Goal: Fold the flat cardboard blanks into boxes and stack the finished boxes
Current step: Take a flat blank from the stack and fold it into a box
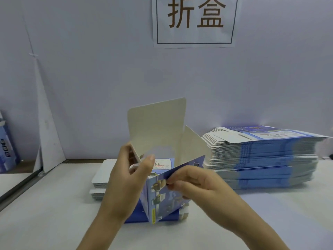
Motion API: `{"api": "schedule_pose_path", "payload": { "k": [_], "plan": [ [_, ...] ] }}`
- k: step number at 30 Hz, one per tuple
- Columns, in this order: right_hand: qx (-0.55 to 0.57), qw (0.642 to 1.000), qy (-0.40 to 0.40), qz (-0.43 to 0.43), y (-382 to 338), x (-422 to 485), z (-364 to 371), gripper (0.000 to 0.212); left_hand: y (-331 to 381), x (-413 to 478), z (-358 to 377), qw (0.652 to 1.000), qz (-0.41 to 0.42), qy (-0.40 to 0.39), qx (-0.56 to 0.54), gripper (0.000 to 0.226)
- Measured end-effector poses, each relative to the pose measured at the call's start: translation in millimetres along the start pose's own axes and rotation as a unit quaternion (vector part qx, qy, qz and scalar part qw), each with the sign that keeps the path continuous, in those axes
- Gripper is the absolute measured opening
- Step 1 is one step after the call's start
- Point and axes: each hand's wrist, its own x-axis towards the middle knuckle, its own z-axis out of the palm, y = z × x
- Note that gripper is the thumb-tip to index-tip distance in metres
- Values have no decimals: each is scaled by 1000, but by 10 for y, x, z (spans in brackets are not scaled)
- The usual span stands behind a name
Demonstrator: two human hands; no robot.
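A blue printed cardboard box (162,197) stands half opened in the middle of the table, its grey lid flap (156,127) raised upright toward the wall. My left hand (126,179) grips the box's left wall, thumb inside the opening. My right hand (196,184) pinches the top edge of the near right panel. A tall pile of flat blue blanks (266,159) lies to the right. A smaller pile of flat blanks (101,177) lies behind the box on the left, partly hidden by my left hand.
A finished blue box (8,150) stands at the far left beside a white propped board (48,134). A paper sign (195,20) hangs on the white back wall. The white table (54,222) runs to the near edge.
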Motion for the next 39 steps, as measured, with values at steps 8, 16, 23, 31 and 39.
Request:
{"api": "schedule_pose_path", "payload": {
  "k": [8, 16, 23, 31, 39],
  "plan": [
    [15, 935, 351, -49, 68, 25, -313, 16, 26, -2, -29, 999, 8, -33, 33, 57],
    [74, 973, 217, -14, 107, 66, -338, 43, 86, 54, -79, 996, -65, -58, -35, 48],
    [219, 964, 141, 54, 190, 99, -406, 38, 82, 123, -100, 995, -86, -2, -51, 59],
    [282, 940, 186, 55, 329, 148, -436, 33, -21, 69, -18, 995, -66, -30, -75, 60],
    [338, 928, 158, 12, 555, 252, -310, 31, -99, 81, -9, 992, -70, -18, -101, 76]
  ]
}}
